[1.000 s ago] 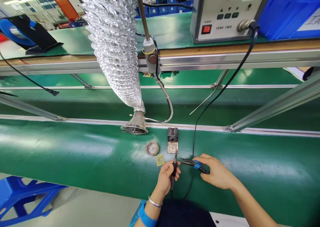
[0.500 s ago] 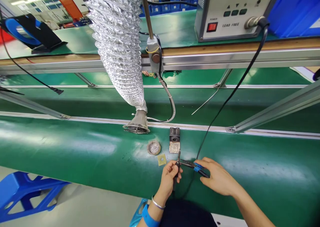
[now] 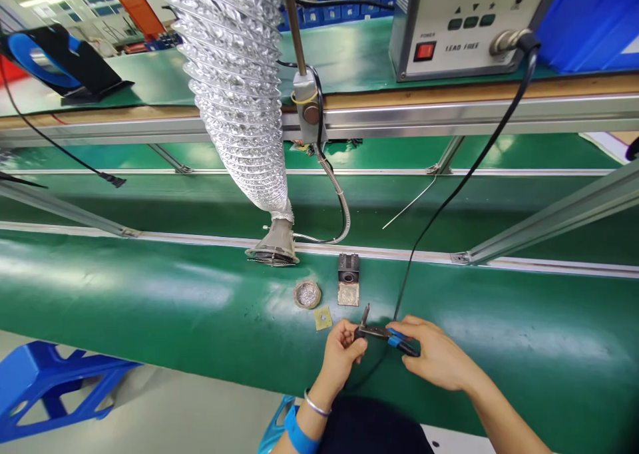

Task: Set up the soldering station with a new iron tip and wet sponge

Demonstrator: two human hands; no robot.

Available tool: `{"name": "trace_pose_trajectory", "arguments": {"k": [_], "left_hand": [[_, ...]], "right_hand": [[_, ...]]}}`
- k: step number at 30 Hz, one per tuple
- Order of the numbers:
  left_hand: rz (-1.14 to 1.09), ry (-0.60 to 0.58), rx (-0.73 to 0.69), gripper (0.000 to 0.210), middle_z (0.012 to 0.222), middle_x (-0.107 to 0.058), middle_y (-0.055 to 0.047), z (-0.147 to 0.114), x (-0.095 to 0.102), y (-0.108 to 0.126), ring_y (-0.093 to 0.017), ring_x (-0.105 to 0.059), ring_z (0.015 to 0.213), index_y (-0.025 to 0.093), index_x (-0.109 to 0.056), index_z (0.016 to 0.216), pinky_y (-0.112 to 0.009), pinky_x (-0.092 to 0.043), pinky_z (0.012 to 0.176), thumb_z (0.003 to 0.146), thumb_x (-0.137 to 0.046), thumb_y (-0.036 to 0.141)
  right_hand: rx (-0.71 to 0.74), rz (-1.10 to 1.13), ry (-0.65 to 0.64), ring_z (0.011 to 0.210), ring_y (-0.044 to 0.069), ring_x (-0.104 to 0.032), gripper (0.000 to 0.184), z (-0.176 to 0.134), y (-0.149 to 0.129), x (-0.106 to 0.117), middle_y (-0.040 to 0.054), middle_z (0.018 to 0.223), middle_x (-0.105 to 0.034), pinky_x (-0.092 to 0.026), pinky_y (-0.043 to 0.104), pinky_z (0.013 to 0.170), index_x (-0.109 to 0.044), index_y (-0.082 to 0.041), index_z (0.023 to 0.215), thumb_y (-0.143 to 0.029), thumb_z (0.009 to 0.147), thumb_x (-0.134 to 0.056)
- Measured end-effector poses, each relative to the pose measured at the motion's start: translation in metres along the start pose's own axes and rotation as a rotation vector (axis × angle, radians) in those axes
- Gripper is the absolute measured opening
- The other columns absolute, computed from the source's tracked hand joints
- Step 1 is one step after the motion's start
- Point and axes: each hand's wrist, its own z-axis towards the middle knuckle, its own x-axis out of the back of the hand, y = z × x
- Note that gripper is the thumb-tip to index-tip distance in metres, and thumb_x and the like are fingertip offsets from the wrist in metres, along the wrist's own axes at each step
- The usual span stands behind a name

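L hand [image 3: 343, 353] fist-closed on thin black-handled soldering iron [image 3: 363, 321], metal tip up, just below small grey iron-stand block [image 3: 348, 279]. R hand [image 3: 433, 355] clamps blue-handled steel pliers [image 3: 387, 335], jaws at iron tip. Iron light, stiff, prob hot: hold handle only.

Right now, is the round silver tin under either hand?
No, the round silver tin sits apart on the green mat, beyond the left hand.
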Motion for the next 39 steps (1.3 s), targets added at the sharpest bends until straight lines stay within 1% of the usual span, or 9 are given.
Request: {"name": "trace_pose_trajectory", "arguments": {"k": [2,4,12,18,21,25,27,31,39], "left_hand": [[0.126,0.162,-0.094,0.039,0.059,-0.056,0.005,0.001,-0.002,-0.002,-0.004,-0.047,0.051,0.015,-0.053,0.073,-0.015,-0.038,0.049,0.058,-0.082,0.034],[0.154,0.173,-0.072,0.037,0.061,-0.058,0.003,0.001,-0.002,-0.001,-0.005,-0.049,0.053,0.015,-0.055,0.075,-0.016,-0.039,0.049,0.062,-0.079,0.039],[-0.042,-0.208,0.220,0.056,0.063,-0.063,-0.006,-0.001,-0.001,0.008,-0.008,-0.048,0.039,0.009,-0.060,0.087,-0.019,-0.030,0.033,0.072,-0.059,0.063],[0.215,0.189,-0.118,0.039,0.056,-0.052,0.005,0.002,-0.006,-0.002,-0.006,-0.047,0.052,0.015,-0.051,0.072,-0.016,-0.037,0.048,0.059,-0.081,0.035],[0.077,0.028,0.024,0.041,0.061,-0.059,0.000,0.002,-0.004,0.002,-0.007,-0.048,0.047,0.014,-0.056,0.080,-0.019,-0.035,0.042,0.067,-0.072,0.049],[-0.103,-0.206,0.190,0.056,0.064,-0.063,-0.006,0.000,-0.005,0.004,-0.009,-0.049,0.041,0.010,-0.059,0.084,-0.020,-0.032,0.036,0.069,-0.062,0.063],[-0.032,-0.127,0.113,0.050,0.061,-0.060,-0.002,0.000,-0.008,0.002,-0.007,-0.046,0.042,0.013,-0.056,0.079,-0.020,-0.032,0.038,0.066,-0.067,0.059],[0.179,0.223,-0.164,0.041,0.055,-0.050,0.006,0.003,-0.011,0.000,-0.004,-0.042,0.050,0.015,-0.049,0.070,-0.017,-0.034,0.048,0.058,-0.081,0.038],[-0.199,-0.217,0.167,0.058,0.059,-0.061,-0.006,0.004,0.000,0.010,-0.008,-0.044,0.035,0.006,-0.062,0.085,-0.020,-0.026,0.031,0.073,-0.057,0.063]], "right_hand": [[-0.084,-0.035,0.000,0.122,0.026,-0.043,0.052,-0.001,0.002,-0.005,0.0044,0.117,-0.058,-0.035,0.037,0.100,-0.058,-0.027,0.118,-0.019,0.067,-0.048],[-0.114,-0.043,-0.002,0.128,0.027,-0.037,0.054,-0.003,0.003,-0.006,0.0049,0.122,-0.056,-0.031,0.040,0.104,-0.055,-0.026,0.122,-0.022,0.068,-0.049],[0.031,0.032,0.000,0.100,0.021,-0.055,0.047,-0.004,0.001,0.011,0.0027,0.100,-0.061,-0.042,0.032,0.089,-0.061,-0.026,0.111,-0.019,0.066,-0.048],[-0.163,-0.028,-0.009,0.124,0.028,-0.041,0.053,-0.004,-0.004,-0.002,0.0060,0.117,-0.058,-0.035,0.041,0.101,-0.054,-0.025,0.123,-0.024,0.071,-0.048],[-0.128,-0.002,-0.035,0.122,0.026,-0.043,0.056,-0.005,0.000,0.001,0.0065,0.122,-0.054,-0.035,0.039,0.102,-0.051,-0.023,0.128,-0.028,0.073,-0.050],[0.008,0.037,-0.055,0.098,0.020,-0.055,0.050,-0.004,0.004,0.010,0.0022,0.103,-0.058,-0.043,0.032,0.089,-0.055,-0.028,0.121,-0.022,0.071,-0.048],[-0.020,0.009,-0.053,0.091,0.020,-0.056,0.049,-0.002,0.003,0.008,0.0022,0.097,-0.059,-0.044,0.032,0.083,-0.056,-0.028,0.118,-0.022,0.071,-0.047],[-0.137,-0.066,-0.016,0.097,0.024,-0.055,0.046,0.002,-0.002,-0.004,0.0054,0.104,-0.057,-0.043,0.036,0.087,-0.054,-0.026,0.121,-0.029,0.075,-0.048],[0.055,0.041,-0.041,0.101,0.021,-0.052,0.045,0.004,-0.002,0.014,0.0021,0.103,-0.057,-0.040,0.031,0.091,-0.057,-0.027,0.116,-0.024,0.072,-0.052]]}}
